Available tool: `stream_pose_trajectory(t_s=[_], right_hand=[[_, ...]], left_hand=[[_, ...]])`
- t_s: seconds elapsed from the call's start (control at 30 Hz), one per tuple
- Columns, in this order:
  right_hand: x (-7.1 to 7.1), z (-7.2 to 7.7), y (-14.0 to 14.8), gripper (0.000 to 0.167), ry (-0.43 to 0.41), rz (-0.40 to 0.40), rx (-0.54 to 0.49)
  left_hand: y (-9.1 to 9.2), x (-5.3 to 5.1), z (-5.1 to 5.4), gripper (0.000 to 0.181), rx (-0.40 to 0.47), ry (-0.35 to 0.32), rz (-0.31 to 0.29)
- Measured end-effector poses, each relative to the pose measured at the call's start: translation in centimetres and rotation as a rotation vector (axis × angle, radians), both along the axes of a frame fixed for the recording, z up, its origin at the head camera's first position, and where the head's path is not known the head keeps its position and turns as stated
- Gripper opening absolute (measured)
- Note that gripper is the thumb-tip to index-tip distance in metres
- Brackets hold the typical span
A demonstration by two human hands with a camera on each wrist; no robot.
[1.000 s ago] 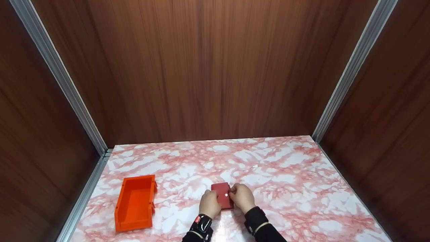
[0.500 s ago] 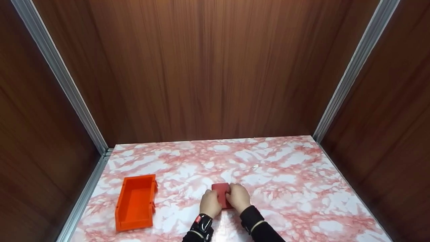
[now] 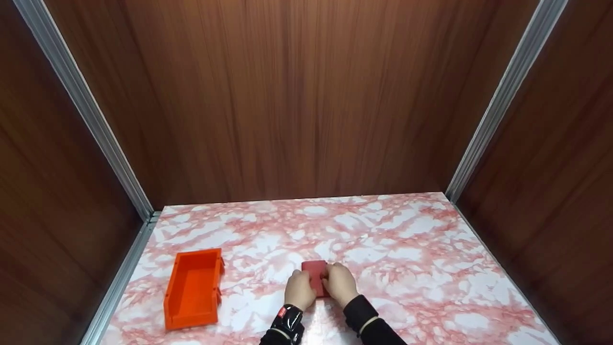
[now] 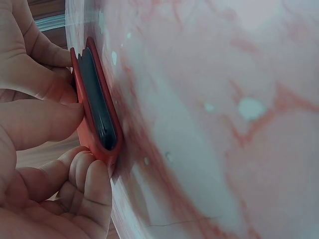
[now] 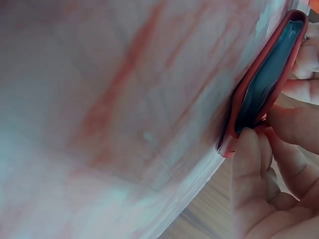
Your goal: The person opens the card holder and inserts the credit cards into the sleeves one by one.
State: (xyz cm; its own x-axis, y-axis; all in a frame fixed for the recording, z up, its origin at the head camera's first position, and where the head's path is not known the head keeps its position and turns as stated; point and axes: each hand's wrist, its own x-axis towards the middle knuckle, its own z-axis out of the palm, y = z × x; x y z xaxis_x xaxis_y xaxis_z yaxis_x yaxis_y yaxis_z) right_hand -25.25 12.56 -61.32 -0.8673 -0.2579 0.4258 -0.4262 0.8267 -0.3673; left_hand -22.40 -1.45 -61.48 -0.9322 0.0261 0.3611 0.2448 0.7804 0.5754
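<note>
A small red card wallet lies on the table between both hands. My left hand grips its left edge, thumb on top of the cover and fingers curled by the folded side. On the right edge is my right hand, its thumb and fingers pinching the wallet. Seen end-on in the left wrist view, the wallet is folded over, with dark sleeves inside. From the right wrist, the wallet shows the same dark inside between red covers. The thumbs and fingers hide part of the top cover.
An orange plastic bin stands on the left part of the table. The red-and-white marbled tabletop is bounded by brown wood-grain panels at the back and sides, with metal rails at the corners.
My right hand has shifted slightly left onto the wallet's right edge, and its thumb now covers the white snap seen a second ago. The left hand and the bin have stayed put.
</note>
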Motion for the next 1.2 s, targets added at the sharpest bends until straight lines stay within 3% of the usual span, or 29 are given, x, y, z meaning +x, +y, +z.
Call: stream_pose_trajectory(t_s=[0.77,1.03,1.2], right_hand=[[-0.53,-0.01,0.60,0.016,0.043,0.039,0.007],[-0.47,-0.10,0.36,0.024,0.163,0.077,0.086],[-0.17,-0.14,0.31,0.025,0.194,0.099,0.097]], left_hand=[[0.00,-0.31,-0.11,0.022,0.004,-0.024,-0.005],[0.01,-0.23,-0.16,0.023,-0.001,0.016,-0.003],[-0.02,-0.13,-0.32,0.023,0.005,-0.002,0.000]])
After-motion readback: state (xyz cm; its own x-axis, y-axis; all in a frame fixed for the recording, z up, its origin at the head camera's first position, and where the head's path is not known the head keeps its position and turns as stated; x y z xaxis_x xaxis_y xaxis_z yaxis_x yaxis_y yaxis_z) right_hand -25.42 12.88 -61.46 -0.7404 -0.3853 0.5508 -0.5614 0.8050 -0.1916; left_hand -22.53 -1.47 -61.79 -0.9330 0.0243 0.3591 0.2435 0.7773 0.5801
